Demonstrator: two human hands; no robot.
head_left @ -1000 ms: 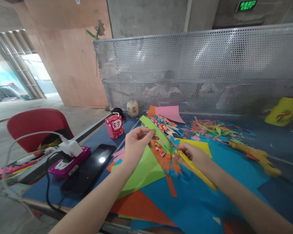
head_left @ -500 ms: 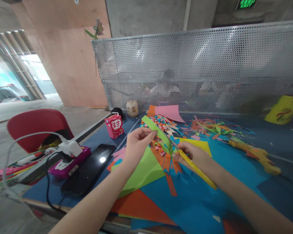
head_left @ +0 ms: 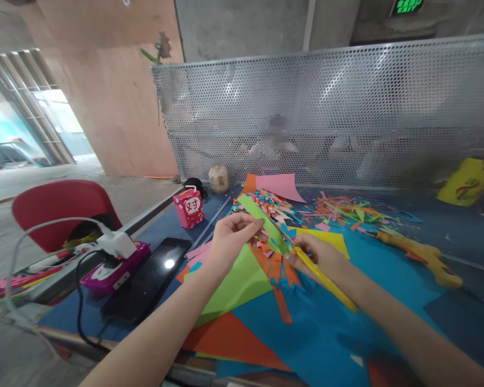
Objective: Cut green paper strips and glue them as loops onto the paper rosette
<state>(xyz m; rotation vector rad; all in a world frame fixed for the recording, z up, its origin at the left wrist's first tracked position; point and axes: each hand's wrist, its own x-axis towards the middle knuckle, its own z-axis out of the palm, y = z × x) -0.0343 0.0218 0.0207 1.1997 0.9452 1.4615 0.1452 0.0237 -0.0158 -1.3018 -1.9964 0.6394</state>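
Observation:
My left hand [head_left: 240, 234] pinches a long strip of light green paper [head_left: 252, 207] between thumb and fingers, holding it at a slant above the table. My right hand [head_left: 317, 255] grips yellow-handled scissors [head_left: 326, 279], whose metal blades lie along the strip's right edge. Below the hands are orange paper pieces [head_left: 282, 269] with notched ends and a short orange strip [head_left: 283, 305]. A large green sheet [head_left: 242, 279] lies under my left wrist, partly over a blue sheet [head_left: 290, 344]. The blade tips are hard to make out against the strip.
Paper scraps [head_left: 347, 210] and a pile of small cut bits [head_left: 266, 203] lie toward the perforated metal screen [head_left: 306, 107]. A yellow glue gun [head_left: 423, 255] rests at right. On the left are a black phone [head_left: 149, 282], a purple power strip [head_left: 133, 260] and a red drink box [head_left: 189, 208].
My left hand has shifted slightly right and down along the green strip, closer to the scissors. My right hand has hardly moved.

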